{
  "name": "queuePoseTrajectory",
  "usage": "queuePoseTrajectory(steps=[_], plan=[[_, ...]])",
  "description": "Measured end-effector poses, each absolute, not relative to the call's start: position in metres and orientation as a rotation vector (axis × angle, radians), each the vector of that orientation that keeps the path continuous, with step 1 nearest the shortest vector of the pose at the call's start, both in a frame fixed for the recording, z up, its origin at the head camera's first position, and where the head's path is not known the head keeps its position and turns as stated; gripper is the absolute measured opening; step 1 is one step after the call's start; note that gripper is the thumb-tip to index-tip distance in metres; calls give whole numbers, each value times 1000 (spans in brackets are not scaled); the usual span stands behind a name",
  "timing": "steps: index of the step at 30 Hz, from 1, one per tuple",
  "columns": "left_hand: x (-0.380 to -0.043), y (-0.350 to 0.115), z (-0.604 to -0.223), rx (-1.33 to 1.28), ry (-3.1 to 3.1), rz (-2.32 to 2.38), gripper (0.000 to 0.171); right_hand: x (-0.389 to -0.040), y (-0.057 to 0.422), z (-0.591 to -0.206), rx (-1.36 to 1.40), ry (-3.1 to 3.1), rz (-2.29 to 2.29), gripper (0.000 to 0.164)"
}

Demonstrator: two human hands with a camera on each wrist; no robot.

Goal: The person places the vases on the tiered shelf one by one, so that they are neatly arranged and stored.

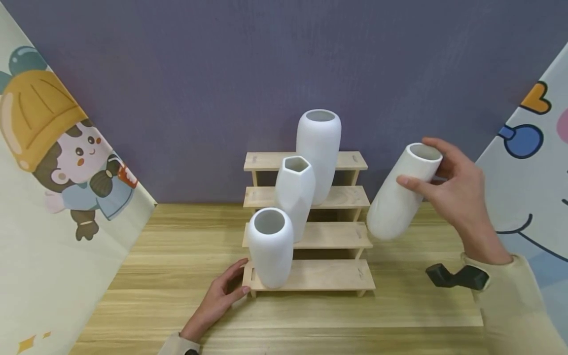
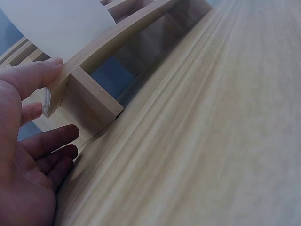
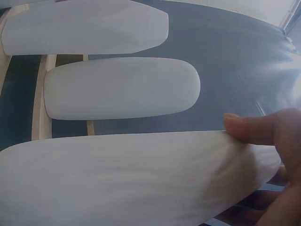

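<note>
My right hand (image 1: 457,192) grips a tall white vase (image 1: 395,197) near its rim, thumb on the near side. The vase leans in the air to the right of a stepped wooden stand (image 1: 328,273). At the stand's lowest step, my left hand (image 1: 224,291) holds the left end between thumb and fingers; in the left wrist view its other fingers (image 2: 56,146) are curled below the board. A round-mouthed white vase (image 1: 270,251) stands on that lowest step. Behind it rise a faceted vase (image 1: 295,197) with a five-sided mouth and a taller rounded vase (image 1: 318,148).
The stand sits on a wood-grain table (image 1: 177,246) against a grey-blue back wall (image 1: 199,98). Cartoon-printed panels flank it, the left panel (image 1: 44,246) and the right panel (image 1: 523,187). Bare table lies in front of the stand.
</note>
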State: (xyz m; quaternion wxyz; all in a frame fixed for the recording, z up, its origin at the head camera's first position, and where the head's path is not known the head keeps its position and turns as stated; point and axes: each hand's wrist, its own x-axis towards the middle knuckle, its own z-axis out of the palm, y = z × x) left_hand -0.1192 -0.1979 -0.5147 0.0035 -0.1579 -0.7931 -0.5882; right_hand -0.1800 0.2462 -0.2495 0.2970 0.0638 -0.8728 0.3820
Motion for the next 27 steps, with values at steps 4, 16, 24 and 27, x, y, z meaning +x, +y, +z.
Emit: queuePoseTrajectory(steps=[4,16,24,27], plan=[[-119,-198,-514,-490,-2493,-1838,59,-182,245,-245,160,-2328,1010,74],[-120,-198,-515,-497,-2496,-1835,59,-191,241,-234,122,-2346,1004,73],[-121,-198,-516,-479,-2507,-1833,59,-200,241,-228,84,-2375,1004,75],[-122,-197,-517,-483,-2504,-1830,59,-204,242,-227,86,-2376,1007,75]])
